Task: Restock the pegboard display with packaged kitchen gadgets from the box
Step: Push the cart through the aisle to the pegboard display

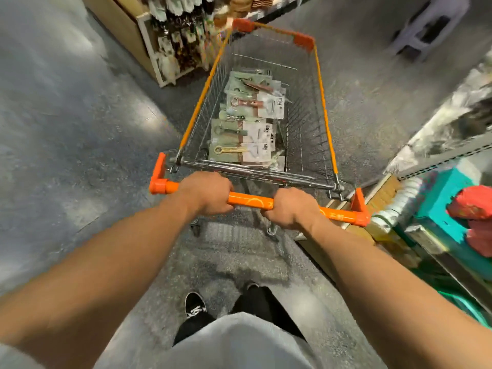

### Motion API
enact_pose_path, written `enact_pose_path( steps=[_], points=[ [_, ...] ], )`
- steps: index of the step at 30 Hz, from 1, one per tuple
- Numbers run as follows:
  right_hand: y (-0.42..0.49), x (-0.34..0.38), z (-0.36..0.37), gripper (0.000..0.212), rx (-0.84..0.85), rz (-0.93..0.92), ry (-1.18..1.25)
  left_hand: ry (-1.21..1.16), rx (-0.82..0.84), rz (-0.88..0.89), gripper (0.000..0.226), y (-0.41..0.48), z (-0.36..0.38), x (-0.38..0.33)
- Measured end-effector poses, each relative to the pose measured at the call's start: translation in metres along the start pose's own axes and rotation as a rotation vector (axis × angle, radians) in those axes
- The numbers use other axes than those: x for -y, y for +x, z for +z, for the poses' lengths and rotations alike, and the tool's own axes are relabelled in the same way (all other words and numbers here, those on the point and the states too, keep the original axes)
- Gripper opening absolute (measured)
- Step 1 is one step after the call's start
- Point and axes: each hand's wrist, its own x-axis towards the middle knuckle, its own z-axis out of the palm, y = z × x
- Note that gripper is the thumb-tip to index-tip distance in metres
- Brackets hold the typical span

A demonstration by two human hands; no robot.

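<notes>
A wire shopping cart (306,107) with orange trim stands in front of me on the grey floor. Inside it lies a pile of packaged kitchen gadgets (247,123), flat green and white cards with bottle openers and similar tools. My left hand (206,193) grips the left part of the orange push handle (250,202). My right hand (291,207) grips the same handle further right. A display rack (175,35) hung with packaged goods stands ahead on the left, beyond the cart's front corner.
Shelving with teal and red goods (452,209) runs along the right, close to the cart's handle end. A grey plastic stool (428,25) stands at the far right. Open grey floor (80,129) spreads to the left. My feet are below the handle.
</notes>
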Motion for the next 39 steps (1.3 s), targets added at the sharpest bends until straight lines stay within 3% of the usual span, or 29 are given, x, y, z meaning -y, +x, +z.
enact_pose_path(
  steps=[6, 12, 19, 28, 39],
  points=[
    [0.065, 0.015, -0.049, 0.055, 0.002, 0.044, 0.145, 0.150, 0.006, 0.091, 0.031, 0.068, -0.062, 0.062],
    [0.133, 0.010, -0.104, 0.042, -0.038, 0.018, 0.249, 0.223, 0.027, 0.142, 0.028, 0.140, -0.125, 0.101],
    [0.188, -0.004, -0.152, 0.042, -0.072, 0.229, 0.289, 0.176, 0.218, 0.298, 0.031, 0.225, -0.192, 0.125],
    [0.272, 0.001, -0.214, 0.053, -0.102, 0.462, 0.360, 0.214, 0.253, 0.535, 0.030, 0.344, -0.267, 0.174],
    [0.381, 0.032, -0.304, 0.047, -0.105, 0.669, 0.601, 0.594, 0.218, 0.859, 0.028, 0.492, -0.378, 0.236]
  ],
)
